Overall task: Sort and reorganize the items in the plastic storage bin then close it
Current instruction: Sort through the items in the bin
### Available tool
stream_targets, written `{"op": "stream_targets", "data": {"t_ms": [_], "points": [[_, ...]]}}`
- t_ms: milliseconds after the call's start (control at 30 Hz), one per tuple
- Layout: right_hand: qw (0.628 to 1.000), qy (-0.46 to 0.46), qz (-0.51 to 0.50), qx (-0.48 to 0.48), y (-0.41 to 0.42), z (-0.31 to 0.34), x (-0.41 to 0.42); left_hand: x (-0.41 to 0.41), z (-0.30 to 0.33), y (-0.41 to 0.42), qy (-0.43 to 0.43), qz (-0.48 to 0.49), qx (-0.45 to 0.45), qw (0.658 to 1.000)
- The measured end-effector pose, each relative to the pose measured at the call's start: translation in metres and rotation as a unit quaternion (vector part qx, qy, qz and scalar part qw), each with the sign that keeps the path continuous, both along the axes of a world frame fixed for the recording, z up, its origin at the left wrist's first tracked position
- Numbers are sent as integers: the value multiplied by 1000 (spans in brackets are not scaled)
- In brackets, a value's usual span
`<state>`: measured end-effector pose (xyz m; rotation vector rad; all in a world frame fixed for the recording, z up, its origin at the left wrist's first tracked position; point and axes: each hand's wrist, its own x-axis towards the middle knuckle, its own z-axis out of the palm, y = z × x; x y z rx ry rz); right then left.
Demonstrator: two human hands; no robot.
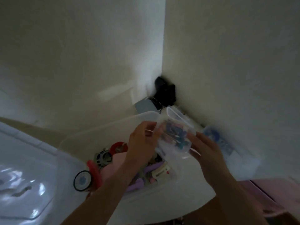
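A clear plastic storage bin [103, 127] stands open in the corner of two walls. Inside lie a red tape roll [117, 146], a dark spool [103, 157], purple rollers [142, 181] and a white clip [160, 172]. Above the bin I hold a small clear box [174, 137] with its lid hinged up; blue and pink small items show inside it. My left hand [142, 143] grips its left side and my right hand [206, 150] holds its right side and bottom. The picture is blurred.
The bin's clear lid [24, 168] lies at the lower left. A black-rimmed round item [82, 180] rests at the bin's left edge. A black object [164, 93] and a grey box [144, 106] sit in the corner. Blue-printed packaging [215, 137] lies at right.
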<state>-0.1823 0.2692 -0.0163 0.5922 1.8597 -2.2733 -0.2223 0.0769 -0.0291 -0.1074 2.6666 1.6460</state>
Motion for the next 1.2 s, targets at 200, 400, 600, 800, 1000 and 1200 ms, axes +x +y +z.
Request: {"op": "stream_targets", "data": {"t_ms": [200,400,600,800,1000,1200], "points": [[970,-135,-200,-37,85,-42,58,27,-35,121,-104,-150,25,983],[930,-254,-264,-11,130,-135,74,56,-123,193,-298,-155,1,942],[920,-304,-248,0,141,-199,64,47,-187,202,-407,-78,72,907],[923,-301,-239,21,153,-227,52,34,-186,217,-408,-86,96,904],[930,-215,-257,150,130,-154,51,44,-127,208,-283,-99,39,953],[986,34,-77,141,29,-37,20,33,-52,110,-156,45,278,947]]}}
